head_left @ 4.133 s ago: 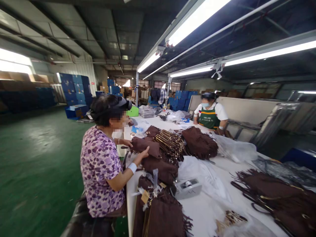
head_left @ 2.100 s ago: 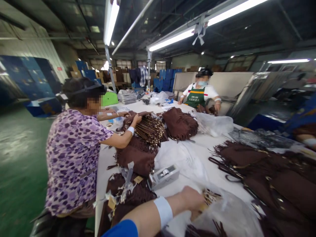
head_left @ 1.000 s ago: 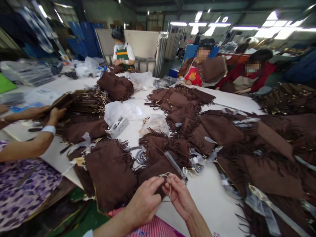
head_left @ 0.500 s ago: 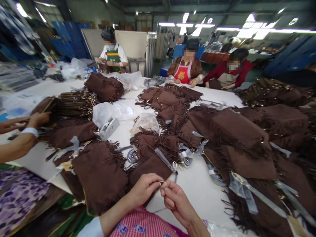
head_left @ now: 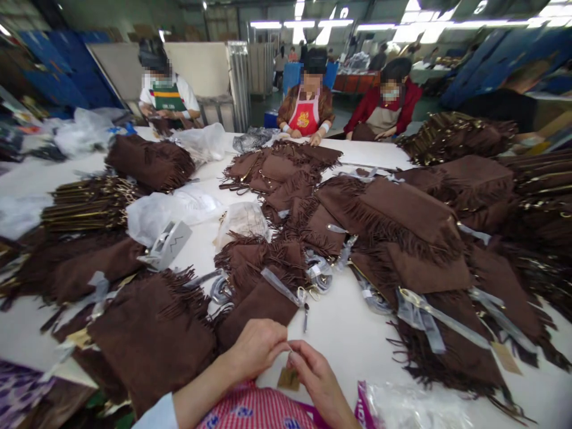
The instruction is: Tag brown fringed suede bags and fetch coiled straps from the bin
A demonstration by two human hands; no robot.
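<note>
— Where are the two hands?

— Both meet at the near edge of the white work table (head_left: 357,333), just in front of the nearest dark brown fringed suede bag (head_left: 259,298). The left hand (head_left: 257,348) and the right hand (head_left: 319,381) have their fingertips pressed together, pinching a fine pale loop of string (head_left: 286,350) between them. The grip of each is narrow, thumb against forefinger, closed on that string.

— And the small tan thing below them?

— A small brown card tag (head_left: 289,379) hangs just under the pinch, between the hands and close to the right palm. Whether the string runs through it I cannot tell.

— What lies around that nearest bag?

— To its left, touching it, lies a larger flat brown fringed piece (head_left: 152,333). A clear plastic-wrapped strap with a gold clasp (head_left: 286,290) runs across the bag's upper right corner. Beyond the bag sits a crumpled clear plastic bag of small parts (head_left: 243,220), and further left of that a grey tape dispenser (head_left: 165,245) beside a white plastic sack (head_left: 165,208). Right of the bag, more brown fringed bags (head_left: 402,238) are heaped over much of the table.

— Anyone else?

— Three seated people on the far side of the table, well apart from the bag: one in a green apron (head_left: 163,98), one in a red apron (head_left: 306,116), one in a dark red top (head_left: 386,107).
</note>
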